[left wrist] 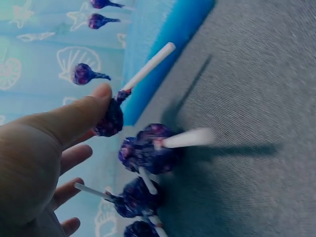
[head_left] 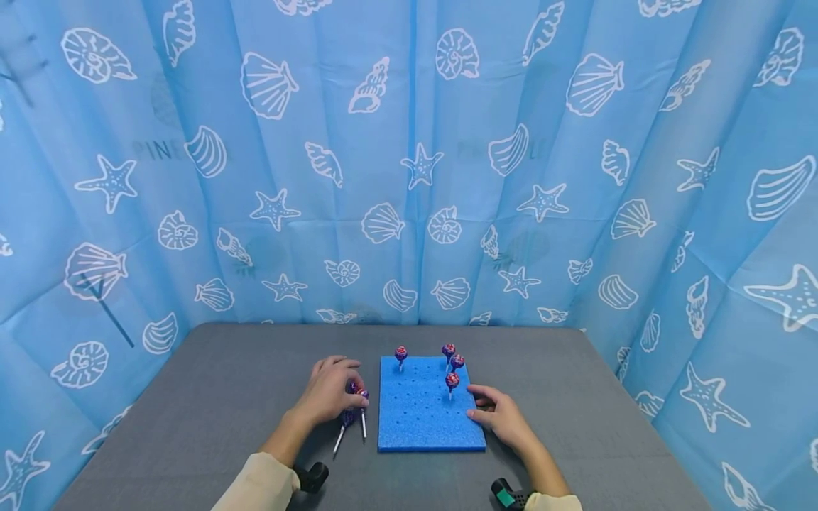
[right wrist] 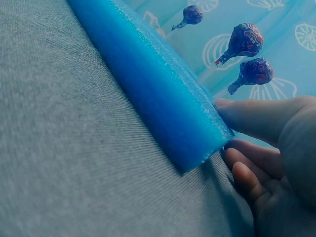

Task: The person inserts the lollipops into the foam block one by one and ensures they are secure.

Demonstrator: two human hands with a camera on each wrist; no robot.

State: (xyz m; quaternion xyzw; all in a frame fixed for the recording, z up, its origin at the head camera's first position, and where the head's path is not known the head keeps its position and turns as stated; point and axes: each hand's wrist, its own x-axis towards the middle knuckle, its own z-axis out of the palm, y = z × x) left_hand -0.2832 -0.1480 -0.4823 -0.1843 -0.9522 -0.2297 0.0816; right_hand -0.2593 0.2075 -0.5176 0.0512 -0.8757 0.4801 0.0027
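Observation:
My left hand (head_left: 330, 392), left of the blue foam board (head_left: 422, 429), pinches a wrapped lollipop (left wrist: 110, 122) by its purple head; in the left wrist view its white stick points up and away from the fingers. Close below that hand lie several more lollipops (left wrist: 136, 197), bunched on the table. At the board's right edge rests my right hand (head_left: 501, 419), thumb and index finger lightly touching the edge, the other fingers loosely bent beside it. Several lollipops (head_left: 451, 382) stand upright in the board, most toward its back right and one at its back left (head_left: 400, 353).
Rows of small holes dot the top of the board. Beneath everything is a grey cloth-covered table (head_left: 255, 362). A blue curtain (head_left: 409, 177) with white shell and starfish prints hangs behind the table and along its sides.

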